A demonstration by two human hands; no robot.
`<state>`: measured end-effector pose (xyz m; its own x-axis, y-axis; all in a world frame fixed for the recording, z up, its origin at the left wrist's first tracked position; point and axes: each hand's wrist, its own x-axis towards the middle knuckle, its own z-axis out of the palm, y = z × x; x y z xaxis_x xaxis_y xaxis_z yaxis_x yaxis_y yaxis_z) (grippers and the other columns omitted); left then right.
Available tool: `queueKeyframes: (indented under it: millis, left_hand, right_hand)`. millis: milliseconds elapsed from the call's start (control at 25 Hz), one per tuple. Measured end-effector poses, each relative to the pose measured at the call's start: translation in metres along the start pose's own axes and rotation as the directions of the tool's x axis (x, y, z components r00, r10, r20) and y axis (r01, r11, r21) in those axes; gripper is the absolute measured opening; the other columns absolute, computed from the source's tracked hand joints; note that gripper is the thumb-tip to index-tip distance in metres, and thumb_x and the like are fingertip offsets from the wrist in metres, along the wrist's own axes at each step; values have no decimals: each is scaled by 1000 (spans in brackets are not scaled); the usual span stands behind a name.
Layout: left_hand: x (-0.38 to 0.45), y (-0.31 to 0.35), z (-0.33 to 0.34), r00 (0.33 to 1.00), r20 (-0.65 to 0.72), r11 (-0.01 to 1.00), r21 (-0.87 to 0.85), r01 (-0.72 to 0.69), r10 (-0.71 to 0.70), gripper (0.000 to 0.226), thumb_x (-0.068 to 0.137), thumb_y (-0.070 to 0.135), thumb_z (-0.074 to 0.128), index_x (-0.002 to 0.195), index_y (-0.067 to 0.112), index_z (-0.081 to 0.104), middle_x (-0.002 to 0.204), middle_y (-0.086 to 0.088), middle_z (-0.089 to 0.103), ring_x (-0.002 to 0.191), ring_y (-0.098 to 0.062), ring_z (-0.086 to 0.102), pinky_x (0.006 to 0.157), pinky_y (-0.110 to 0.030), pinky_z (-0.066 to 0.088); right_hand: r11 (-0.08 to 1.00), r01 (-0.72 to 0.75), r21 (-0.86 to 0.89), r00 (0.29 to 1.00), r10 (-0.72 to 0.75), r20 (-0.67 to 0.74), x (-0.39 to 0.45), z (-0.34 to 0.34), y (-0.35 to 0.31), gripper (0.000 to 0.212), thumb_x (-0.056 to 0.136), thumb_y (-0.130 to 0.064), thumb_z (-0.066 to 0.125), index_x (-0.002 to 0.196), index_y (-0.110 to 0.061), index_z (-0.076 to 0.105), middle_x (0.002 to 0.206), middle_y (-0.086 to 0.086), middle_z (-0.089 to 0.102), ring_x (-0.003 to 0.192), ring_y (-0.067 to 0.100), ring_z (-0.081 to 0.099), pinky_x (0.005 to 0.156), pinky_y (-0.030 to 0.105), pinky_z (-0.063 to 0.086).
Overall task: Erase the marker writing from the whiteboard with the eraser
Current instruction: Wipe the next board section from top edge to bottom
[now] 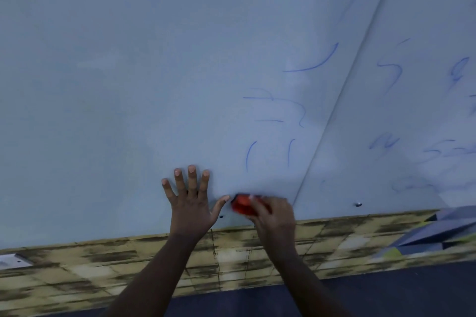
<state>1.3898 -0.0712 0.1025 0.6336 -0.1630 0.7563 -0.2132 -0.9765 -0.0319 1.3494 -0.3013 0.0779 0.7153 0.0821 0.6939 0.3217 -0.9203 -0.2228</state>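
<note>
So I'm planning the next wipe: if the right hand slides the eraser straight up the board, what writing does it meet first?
Likely the two short blue strokes just above the right hand and red eraser; the exact line is uncertain because the hand is blurred.

The whiteboard (128,72) is a pale, greyish blue-white, plain across its left side. Blue marker writing (311,64) runs in thin loose strokes over its right side, some of it smeared to a faint blue haze. The eraser (240,204) is bright red-orange. Under the board, the wall strip (103,265) shows a blotchy tan and yellow brick-like pattern with dark brown patches. Below that lies a dark navy band (386,293).
</note>
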Motion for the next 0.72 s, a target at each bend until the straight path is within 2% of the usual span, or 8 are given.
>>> queueKeyframes:
  millis: [80,160,320,400,480,560,600,720]
  left_hand:
    - [-3,1,1,1000,6,1000,4,-1,1,117,92,77,54,168,17,-12,175,-12,-23,161,-41,-20,125,-71,-6]
    - [-4,-2,3,1000,11,1000,29,-13,12,122,89,80,56,168,17,-13,175,-12,-24,161,-41,-20,125,-71,-6]
    - [-6,-5,3,999,39,997,70,-30,28,129,83,88,52,168,18,-14,174,-13,-24,160,-42,-20,126,-70,-8]
    - [-6,-4,3,999,48,997,77,-25,21,130,82,90,50,168,18,-14,174,-13,-24,160,-42,-21,126,-70,-8]
    - [-6,-2,3,999,45,997,70,-25,22,129,82,89,50,168,18,-14,174,-14,-24,160,-43,-21,125,-71,-8]
    - [-7,0,1,999,47,998,53,-20,18,128,83,87,51,169,17,-13,174,-15,-23,160,-44,-20,125,-71,-8]
    - [-7,2,-1,999,51,999,37,-13,11,127,83,84,53,169,17,-11,174,-16,-22,160,-44,-19,125,-71,-8]
    - [-9,11,-16,999,28,998,-54,28,-27,114,88,74,58,170,15,5,177,-17,-8,162,-44,-7,127,-68,0]
  right_hand:
    - [965,227,-131,957,-196,215,-31,25,6,56,69,-23,94,119,-20,71,111,6,54,94,28,57,81,41,51]
    - [969,207,-138,950,-165,264,-46,32,22,57,63,-21,95,114,-21,69,112,5,52,93,28,57,81,42,51]
    - [979,-196,-59,955,204,214,-50,10,56,64,63,-27,94,117,-21,58,103,2,53,89,27,57,65,39,53]
    - [914,-404,44,907,395,144,-45,-7,66,63,74,-29,90,123,-22,52,106,-1,52,94,27,61,62,37,54]
    - [780,-572,254,812,583,36,-31,-23,60,57,83,-33,85,129,-22,53,112,-5,52,100,25,62,71,38,54]
    - [632,-609,479,693,718,-66,-4,-38,40,56,85,-34,83,131,-19,55,116,-9,51,104,21,62,80,45,57]
    - [592,-573,567,669,738,-94,12,-48,27,56,85,-34,82,132,-18,57,116,-10,51,105,19,61,83,45,58]
    - [675,-412,612,767,619,-167,59,-74,-1,60,83,-38,83,134,-17,62,114,-6,52,101,14,61,82,27,56]
